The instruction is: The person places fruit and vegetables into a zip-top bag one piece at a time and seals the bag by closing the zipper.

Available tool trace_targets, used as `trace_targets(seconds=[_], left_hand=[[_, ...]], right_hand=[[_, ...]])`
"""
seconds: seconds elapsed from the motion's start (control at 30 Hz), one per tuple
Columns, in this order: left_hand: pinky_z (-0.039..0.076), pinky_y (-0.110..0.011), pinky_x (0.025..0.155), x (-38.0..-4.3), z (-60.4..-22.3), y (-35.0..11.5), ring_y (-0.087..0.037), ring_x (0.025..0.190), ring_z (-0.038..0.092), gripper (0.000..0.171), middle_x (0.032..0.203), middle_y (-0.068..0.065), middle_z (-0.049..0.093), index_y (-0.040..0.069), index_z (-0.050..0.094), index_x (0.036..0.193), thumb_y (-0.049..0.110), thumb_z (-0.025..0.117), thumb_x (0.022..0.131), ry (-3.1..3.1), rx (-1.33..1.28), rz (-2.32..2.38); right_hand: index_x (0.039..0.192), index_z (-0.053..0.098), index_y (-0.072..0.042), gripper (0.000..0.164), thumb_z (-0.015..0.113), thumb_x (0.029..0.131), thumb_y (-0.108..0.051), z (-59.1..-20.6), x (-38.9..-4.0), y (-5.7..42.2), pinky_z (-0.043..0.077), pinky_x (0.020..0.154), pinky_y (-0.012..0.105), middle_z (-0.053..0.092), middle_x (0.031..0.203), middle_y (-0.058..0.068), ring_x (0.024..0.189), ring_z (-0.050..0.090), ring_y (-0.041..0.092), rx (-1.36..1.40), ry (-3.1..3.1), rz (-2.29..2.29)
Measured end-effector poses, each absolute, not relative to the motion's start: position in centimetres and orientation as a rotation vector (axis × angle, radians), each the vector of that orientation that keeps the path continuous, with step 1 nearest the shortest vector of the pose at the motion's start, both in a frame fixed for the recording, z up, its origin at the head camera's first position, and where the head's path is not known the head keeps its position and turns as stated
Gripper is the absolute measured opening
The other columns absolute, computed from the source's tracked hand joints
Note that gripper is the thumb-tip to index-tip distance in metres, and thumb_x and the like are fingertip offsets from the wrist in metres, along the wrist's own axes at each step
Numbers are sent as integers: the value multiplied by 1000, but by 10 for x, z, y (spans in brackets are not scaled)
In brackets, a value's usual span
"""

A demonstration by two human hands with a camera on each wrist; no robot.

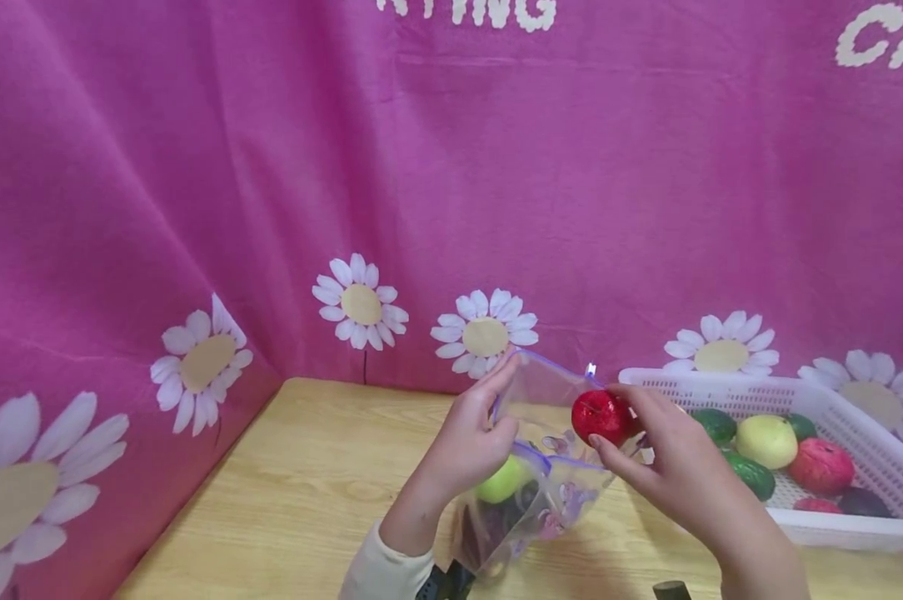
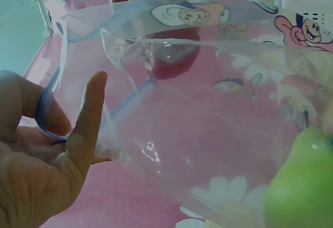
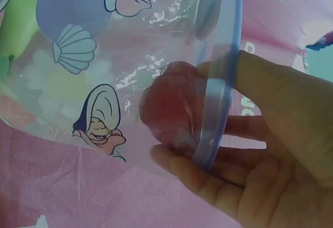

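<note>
A clear zip bag (image 1: pixel 571 498) with a purple-edged mouth and printed cartoon figures stands tilted above the table. My left hand (image 1: pixel 459 446) pinches the bag's rim at its left side, thumb and fingers on the edge. A shiny red apple (image 1: pixel 598 417) is in my right hand (image 1: pixel 680 471), held by the fingertips at the bag's open mouth. Through the film in the right wrist view, the apple (image 3: pixel 171 108) shows just inside the rim. Lower in the bag lie a green pear (image 2: pixel 304 184) and something dark that I cannot make out.
A white perforated basket (image 1: pixel 856 533) stands at the right with a yellow-green fruit (image 1: pixel 766 442), a red fruit (image 1: pixel 820 467), several dark green pieces and a dark one. The wooden table (image 1: pixel 294 492) meets a pink flowered cloth (image 1: pixel 609 208) at the back and left.
</note>
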State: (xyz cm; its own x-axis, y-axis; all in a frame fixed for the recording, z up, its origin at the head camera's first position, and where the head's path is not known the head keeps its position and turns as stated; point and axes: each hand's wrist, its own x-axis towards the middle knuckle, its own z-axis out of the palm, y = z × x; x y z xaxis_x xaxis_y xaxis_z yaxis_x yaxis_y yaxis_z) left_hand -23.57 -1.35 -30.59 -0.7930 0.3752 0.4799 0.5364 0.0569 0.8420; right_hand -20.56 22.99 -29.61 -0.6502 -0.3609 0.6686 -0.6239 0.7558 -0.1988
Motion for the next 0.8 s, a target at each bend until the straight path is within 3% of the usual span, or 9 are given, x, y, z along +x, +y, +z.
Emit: trace_targets(seconds=[0.13, 0.23, 0.27, 0.33, 0.47, 0.5, 0.57, 0.67, 0.8], left_hand=[[39, -17, 57, -236, -304, -14, -10, 150, 22, 68, 167, 2, 22, -1, 32, 156, -10, 44, 91, -2144, -945, -1858], [37, -17, 57, -237, -303, -15, -10, 150, 24, 68, 167, 0, 21, -2, 32, 156, -11, 43, 90, -2121, -958, -1867], [40, -16, 64, -237, -303, -16, -10, 150, 22, 68, 167, 1, 21, -2, 31, 156, -11, 43, 89, -2123, -963, -1870], [37, -19, 56, -238, -304, -15, -9, 150, 22, 68, 168, 1, 20, -2, 31, 156, -10, 43, 90, -2133, -974, -1873], [41, -17, 66, -240, -306, -14, -8, 151, 19, 67, 167, 1, 21, -2, 32, 156, -10, 43, 90, -2138, -996, -1878], [38, -18, 58, -240, -306, -14, -8, 151, 20, 67, 167, 0, 21, -3, 32, 155, -10, 43, 90, -2137, -1001, -1877], [40, -15, 65, -241, -308, -14, -9, 151, 20, 66, 167, -1, 21, -3, 33, 155, -10, 44, 90, -2136, -1006, -1875], [33, -20, 53, -242, -309, -15, -9, 151, 21, 66, 168, -1, 20, -3, 32, 155, -11, 44, 91, -2137, -1013, -1870], [33, -21, 51, -243, -308, -18, -9, 150, 23, 68, 168, 3, 20, -1, 31, 156, -10, 44, 91, -2122, -1003, -1881]], right_hand=[[128, 63, -7, 56, 86, 78, -13, -294, -203, 227, 58, 65, 31, 67, 101, 1, 79, 63, 9, 700, -2304, 505], [132, 62, -8, 59, 85, 78, -14, -293, -200, 226, 59, 68, 36, 68, 105, 3, 82, 65, 13, 672, -2299, 491], [133, 62, -9, 60, 85, 78, -14, -294, -199, 226, 59, 68, 37, 68, 106, 3, 83, 65, 14, 667, -2299, 487], [134, 61, -8, 61, 85, 79, -14, -295, -197, 226, 58, 69, 39, 68, 108, 4, 83, 65, 14, 657, -2303, 484], [136, 60, -9, 61, 83, 80, -14, -297, -196, 228, 57, 66, 38, 67, 110, 6, 83, 64, 16, 634, -2317, 476], [136, 60, -9, 60, 82, 81, -14, -297, -196, 228, 56, 66, 38, 66, 111, 6, 83, 63, 16, 628, -2320, 474], [136, 60, -9, 58, 80, 82, -14, -298, -196, 228, 55, 65, 38, 66, 111, 7, 84, 63, 18, 622, -2320, 464], [133, 62, -7, 53, 77, 82, -13, -298, -197, 227, 55, 64, 39, 67, 110, 9, 85, 64, 20, 621, -2307, 455], [127, 65, -4, 45, 74, 82, -10, -295, -199, 225, 56, 65, 43, 67, 107, 12, 87, 64, 23, 629, -2275, 458]])
